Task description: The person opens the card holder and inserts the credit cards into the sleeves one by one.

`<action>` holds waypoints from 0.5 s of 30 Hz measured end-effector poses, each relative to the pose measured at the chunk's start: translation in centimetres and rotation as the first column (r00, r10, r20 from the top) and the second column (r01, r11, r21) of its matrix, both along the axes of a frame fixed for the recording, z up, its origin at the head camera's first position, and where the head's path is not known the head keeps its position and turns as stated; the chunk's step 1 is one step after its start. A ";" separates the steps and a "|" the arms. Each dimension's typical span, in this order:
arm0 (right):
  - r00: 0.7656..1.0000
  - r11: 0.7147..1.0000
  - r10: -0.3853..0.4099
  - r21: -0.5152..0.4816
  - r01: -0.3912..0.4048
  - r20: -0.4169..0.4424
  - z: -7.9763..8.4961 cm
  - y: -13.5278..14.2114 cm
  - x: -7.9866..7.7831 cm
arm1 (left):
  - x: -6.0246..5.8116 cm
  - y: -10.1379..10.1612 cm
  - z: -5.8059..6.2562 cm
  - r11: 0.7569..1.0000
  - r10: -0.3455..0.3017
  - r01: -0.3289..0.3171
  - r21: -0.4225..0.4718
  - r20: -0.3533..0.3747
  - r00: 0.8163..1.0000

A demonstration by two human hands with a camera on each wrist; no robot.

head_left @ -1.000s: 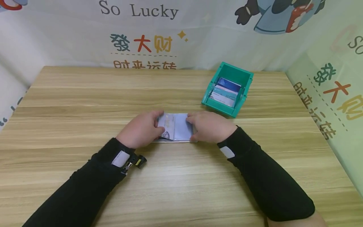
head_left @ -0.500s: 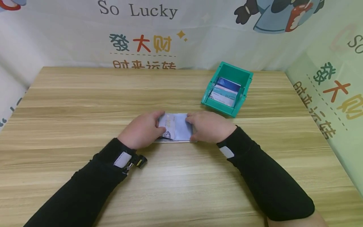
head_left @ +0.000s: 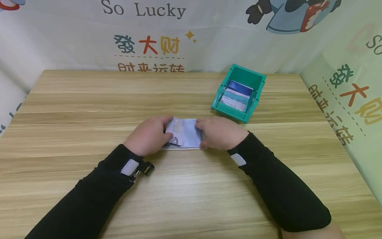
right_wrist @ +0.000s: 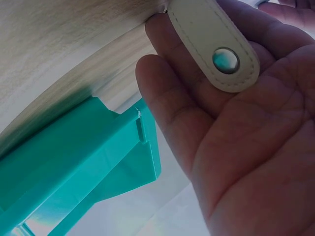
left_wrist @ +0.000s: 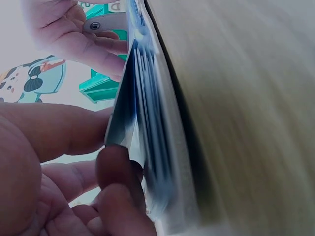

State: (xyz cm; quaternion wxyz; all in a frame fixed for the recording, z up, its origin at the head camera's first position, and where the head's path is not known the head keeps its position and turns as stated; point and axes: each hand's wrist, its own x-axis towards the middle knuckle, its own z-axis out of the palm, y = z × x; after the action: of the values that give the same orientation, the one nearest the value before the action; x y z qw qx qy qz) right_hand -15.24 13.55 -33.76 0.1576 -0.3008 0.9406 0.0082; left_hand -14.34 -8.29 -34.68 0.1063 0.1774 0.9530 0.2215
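A card holder (head_left: 192,133) with clear sleeves lies spread on the table between both hands. My left hand (head_left: 148,135) pinches a pale printed card (head_left: 176,130) between thumb and fingers, over the left part of the holder. The left wrist view shows that card (left_wrist: 121,110) tilted away from a stack of sleeve pages (left_wrist: 152,123); how far it sits in a sleeve is hidden. My right hand (head_left: 224,132) grips the holder's right edge, a finger on top and the thumb at the near corner. A snap strap (right_wrist: 209,42) lies against its fingers in the right wrist view.
A green plastic box (head_left: 234,114) stands behind the right hand, with several cards (head_left: 237,95) inside. The wooden table (head_left: 119,96) ends at a printed cloth backdrop (head_left: 209,39). A small black camera (head_left: 147,168) is strapped to the left wrist.
The left hand and its card have shifted very slightly to the right over the card holder. The right hand has hardly moved.
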 end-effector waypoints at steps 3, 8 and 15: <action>1.000 1.000 0.002 0.003 -0.002 -0.003 0.0 0.0 0.0 | 0.0 0.1 0.0 1.000 -0.010 0.010 0.003 -0.003 1.000; 1.000 1.000 -0.001 0.002 0.001 -0.002 0.1 0.0 0.0 | 0.0 0.3 0.0 1.000 -0.014 0.014 0.017 0.003 1.000; 1.000 1.000 -0.009 -0.005 0.009 -0.006 0.1 -0.1 0.0 | 0.0 0.6 -0.2 1.000 -0.011 0.010 0.021 0.013 1.000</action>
State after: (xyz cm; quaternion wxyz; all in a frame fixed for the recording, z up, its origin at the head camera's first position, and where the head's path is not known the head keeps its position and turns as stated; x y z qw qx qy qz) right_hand -15.24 13.45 -33.70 0.1541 -0.2969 0.9424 0.0060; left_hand -14.31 -7.68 -34.83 0.1117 0.1821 0.9489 0.2321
